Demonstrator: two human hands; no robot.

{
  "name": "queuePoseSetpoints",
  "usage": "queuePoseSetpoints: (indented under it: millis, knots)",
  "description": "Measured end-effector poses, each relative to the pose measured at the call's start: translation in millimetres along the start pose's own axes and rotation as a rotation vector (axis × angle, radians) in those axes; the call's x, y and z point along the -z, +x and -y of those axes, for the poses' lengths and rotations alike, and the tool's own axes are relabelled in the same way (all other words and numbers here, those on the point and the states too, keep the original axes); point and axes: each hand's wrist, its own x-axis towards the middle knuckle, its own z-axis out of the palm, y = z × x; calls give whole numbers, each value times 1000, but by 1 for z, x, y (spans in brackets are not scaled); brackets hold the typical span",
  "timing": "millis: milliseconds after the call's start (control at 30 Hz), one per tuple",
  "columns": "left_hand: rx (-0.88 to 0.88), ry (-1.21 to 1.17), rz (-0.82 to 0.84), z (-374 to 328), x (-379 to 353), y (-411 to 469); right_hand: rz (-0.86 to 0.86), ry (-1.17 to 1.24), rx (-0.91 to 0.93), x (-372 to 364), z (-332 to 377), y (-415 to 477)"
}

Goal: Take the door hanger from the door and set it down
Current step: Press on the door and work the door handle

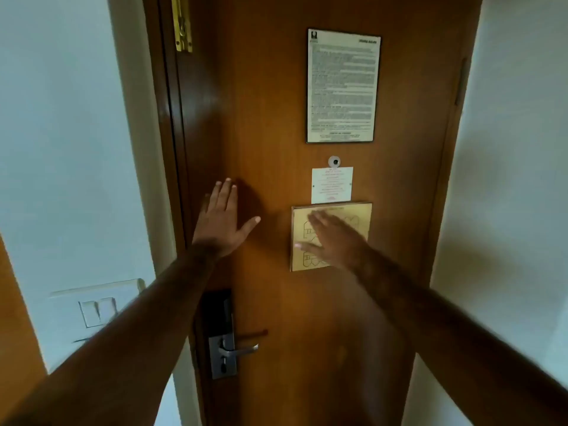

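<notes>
I face a brown wooden door (276,118). I cannot make out a hanger on the lever handle (238,350). A small white card with red print (332,185) sits just under the peephole (334,161); whether it is the door hanger I cannot tell. My left hand (221,222) lies flat on the door near its latch edge, fingers spread and holding nothing. My right hand (333,238) is blurred, open, and in front of a brass-coloured floor-plan plaque (359,213), covering its lower middle.
A framed printed notice (342,86) hangs high on the door. A dark lock plate (219,315) sits above the handle. A brass bolt (182,23) is at the top left. White walls flank the door, with a light switch (98,310) on the left wall.
</notes>
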Motion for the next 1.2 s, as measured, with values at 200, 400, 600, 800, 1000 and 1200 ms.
queuePoseSetpoints:
  millis: [200,400,600,800,1000,1200]
  knots:
    - [96,117,13,33,-76,-29,184,77,181,-123,41,-3]
    - [0,273,-235,63,-131,-27,493,333,65,-218,71,0]
    - [12,392,-460,75,-174,-13,530,372,162,-298,113,1]
    - [-1,389,-589,85,-188,-9,471,262,359,-355,147,18]
    - [-7,356,-662,83,-195,-5,484,368,249,-405,147,18]
    - [14,352,-677,80,-191,-5,380,479,216,-427,149,8]
